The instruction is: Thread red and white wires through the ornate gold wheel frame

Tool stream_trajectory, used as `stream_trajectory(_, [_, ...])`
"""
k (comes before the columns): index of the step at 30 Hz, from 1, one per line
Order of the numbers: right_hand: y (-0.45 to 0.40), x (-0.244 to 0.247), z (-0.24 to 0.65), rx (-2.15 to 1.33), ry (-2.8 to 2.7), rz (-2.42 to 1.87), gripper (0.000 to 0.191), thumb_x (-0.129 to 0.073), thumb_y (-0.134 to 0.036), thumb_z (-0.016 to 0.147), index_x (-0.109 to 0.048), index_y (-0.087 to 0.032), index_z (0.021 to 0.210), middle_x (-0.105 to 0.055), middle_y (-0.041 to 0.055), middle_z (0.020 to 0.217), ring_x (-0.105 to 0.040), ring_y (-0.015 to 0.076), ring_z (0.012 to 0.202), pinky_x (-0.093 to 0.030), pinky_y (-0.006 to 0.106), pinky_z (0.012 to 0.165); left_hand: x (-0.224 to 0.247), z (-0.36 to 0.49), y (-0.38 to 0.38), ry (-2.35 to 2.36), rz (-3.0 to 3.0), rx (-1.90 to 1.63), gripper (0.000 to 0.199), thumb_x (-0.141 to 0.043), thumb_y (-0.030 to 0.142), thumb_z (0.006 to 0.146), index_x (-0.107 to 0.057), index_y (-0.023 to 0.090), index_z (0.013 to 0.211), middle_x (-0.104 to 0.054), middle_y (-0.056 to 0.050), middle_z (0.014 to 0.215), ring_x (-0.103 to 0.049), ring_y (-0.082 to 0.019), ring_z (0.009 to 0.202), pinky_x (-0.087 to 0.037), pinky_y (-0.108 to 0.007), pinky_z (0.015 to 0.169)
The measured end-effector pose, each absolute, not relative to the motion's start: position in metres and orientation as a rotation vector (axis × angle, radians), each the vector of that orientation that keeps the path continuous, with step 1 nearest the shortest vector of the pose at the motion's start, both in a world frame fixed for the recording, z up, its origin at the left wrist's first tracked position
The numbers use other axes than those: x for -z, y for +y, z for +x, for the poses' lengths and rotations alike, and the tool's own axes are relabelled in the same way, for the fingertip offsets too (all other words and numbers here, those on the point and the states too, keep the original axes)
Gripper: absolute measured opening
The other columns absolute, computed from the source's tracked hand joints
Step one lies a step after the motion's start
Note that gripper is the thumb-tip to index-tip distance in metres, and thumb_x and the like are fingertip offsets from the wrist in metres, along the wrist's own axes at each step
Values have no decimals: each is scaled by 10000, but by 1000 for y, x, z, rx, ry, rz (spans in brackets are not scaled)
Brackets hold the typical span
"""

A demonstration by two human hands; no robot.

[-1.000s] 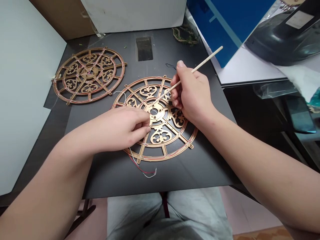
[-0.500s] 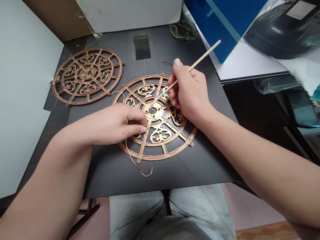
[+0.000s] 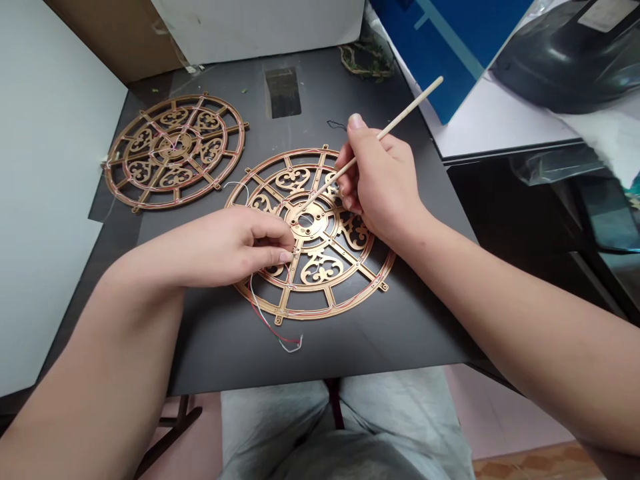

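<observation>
A round gold openwork panel (image 3: 309, 290) with scroll ornaments lies flat on the dark tabletop (image 3: 400, 347). Thin red and white wires run along its rings and spokes. My right hand (image 3: 380, 177) grips a slim wooden stick (image 3: 413, 105) like a pen, its lower tip at the panel's hub (image 3: 316, 230). Left of the hub, my left hand (image 3: 250, 243) is closed in a pinch on a thin wire at a spoke; its fingers partly hide the hold. Below that hand, loose red and white wire ends (image 3: 274, 332) trail past the panel's rim.
A second wired round panel (image 3: 176, 199) lies at the back left. White boards stand at the left and back. At the right are a blue panel (image 3: 450, 53), a dark glossy object (image 3: 555, 67) and clear plastic. A rectangular cutout (image 3: 283, 93) pierces the tabletop.
Both hands and the stick stay almost in place. The loose wire ends have shifted very slightly to the left.
</observation>
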State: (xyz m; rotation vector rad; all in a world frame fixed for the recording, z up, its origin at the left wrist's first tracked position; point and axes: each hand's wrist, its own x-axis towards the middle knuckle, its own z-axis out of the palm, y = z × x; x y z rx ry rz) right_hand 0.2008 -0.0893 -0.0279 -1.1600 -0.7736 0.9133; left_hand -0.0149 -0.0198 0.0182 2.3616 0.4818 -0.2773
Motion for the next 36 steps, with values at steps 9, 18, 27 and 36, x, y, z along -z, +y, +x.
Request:
stream_trajectory(9, [-90, 29, 202, -916, -778, -1132, 508, -648, -529, 1020, -541, -189, 658, -483, -8, 493, -400, 96, 380, -274, 262, 362, -17, -18, -18, 519, 2319, 264, 209, -635, 420, 1001, -731, 242, 952, -702, 34, 887, -633, -105, 772, -503, -191, 670])
stream_trajectory(18, [-91, 27, 202, -935, -778, -1182, 508, -620, -563, 1028, -529, -201, 684, -476, -13, 522, -393, 93, 402, -299, 268, 397, -21, -18, -18, 663, 2154, 247, 251, -670, 462, 978, -715, 216, 954, -667, 29, 780, -586, -89, 674, -475, -166, 592])
stream_trajectory(27, [-90, 28, 203, -955, -728, -1187, 545, -621, -653, 1002, -529, -203, 709, -461, -15, 531, -394, 93, 417, -299, 254, 398, -28, -24, -14, 759, 2031, 9, 285, -741, 463, 927, -701, 181, 930, -683, -28, 856, -607, -121, 757, -493, -204, 652])
stream_trajectory(36, [-93, 30, 205, -939, -847, -1208, 522, -602, -638, 1012, -538, -211, 718, -433, -10, 509, -369, 103, 414, -253, 282, 416, -28, -29, -7, 859, 2122, -55, 252, -704, 419, 932, -649, 175, 903, -652, -11, 820, -567, -118, 707, -439, -243, 620])
